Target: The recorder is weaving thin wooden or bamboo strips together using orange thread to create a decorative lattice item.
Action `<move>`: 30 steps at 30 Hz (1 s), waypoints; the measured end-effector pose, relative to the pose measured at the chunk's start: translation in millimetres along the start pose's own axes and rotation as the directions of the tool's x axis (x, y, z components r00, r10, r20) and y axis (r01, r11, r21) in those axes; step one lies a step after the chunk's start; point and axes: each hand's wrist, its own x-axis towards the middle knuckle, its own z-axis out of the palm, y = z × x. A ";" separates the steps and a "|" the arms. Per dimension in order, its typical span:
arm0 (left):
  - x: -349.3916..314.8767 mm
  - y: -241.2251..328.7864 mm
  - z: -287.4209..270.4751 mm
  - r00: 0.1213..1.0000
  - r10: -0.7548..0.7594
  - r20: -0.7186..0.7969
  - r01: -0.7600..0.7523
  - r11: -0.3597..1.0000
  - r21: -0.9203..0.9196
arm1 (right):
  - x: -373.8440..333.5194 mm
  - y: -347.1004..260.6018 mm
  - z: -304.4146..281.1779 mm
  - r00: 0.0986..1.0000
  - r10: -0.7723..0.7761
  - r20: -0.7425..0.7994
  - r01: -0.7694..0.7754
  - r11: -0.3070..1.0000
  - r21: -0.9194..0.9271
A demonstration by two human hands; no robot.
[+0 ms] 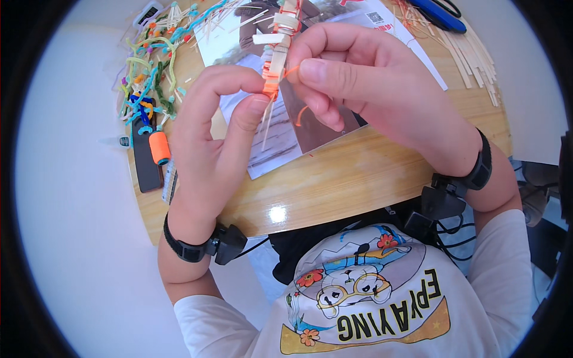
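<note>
- Stick bundle [277,59], ringed with coloured wraps, is held above the printed sheet [265,161], its far end running past the view's upper edge.
- Left hand [206,155] pinches the bundle's near end between thumb and forefinger.
- Right hand [394,89] grips orange thread [292,70] by the fingertips, just beside the bundle.
- Wood shows between the sheet's lower edge and the near rim of the table [358,179].
- Orange spool [159,147] and coloured fuzzy strips [158,77] crowd the table's left edge.
- Pale sticks [468,53] lie right of the sheet.
</note>
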 end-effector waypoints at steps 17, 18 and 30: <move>-2.2 5.2 -5.4 0.997 0.037 -0.064 -0.044 0.993 -0.113 | 1.5 -0.6 -1.7 1.000 -0.012 0.016 0.012 1.000 0.024; -2.6 5.2 -5.6 0.998 0.013 -0.066 -0.021 0.992 -0.122 | 1.6 -0.6 -1.9 1.000 -0.006 0.013 0.005 1.000 0.020; -2.1 8.8 -7.3 0.997 -0.059 -0.043 0.054 0.993 -0.102 | 2.2 -1.2 -1.1 1.000 0.013 0.004 -0.013 0.999 0.052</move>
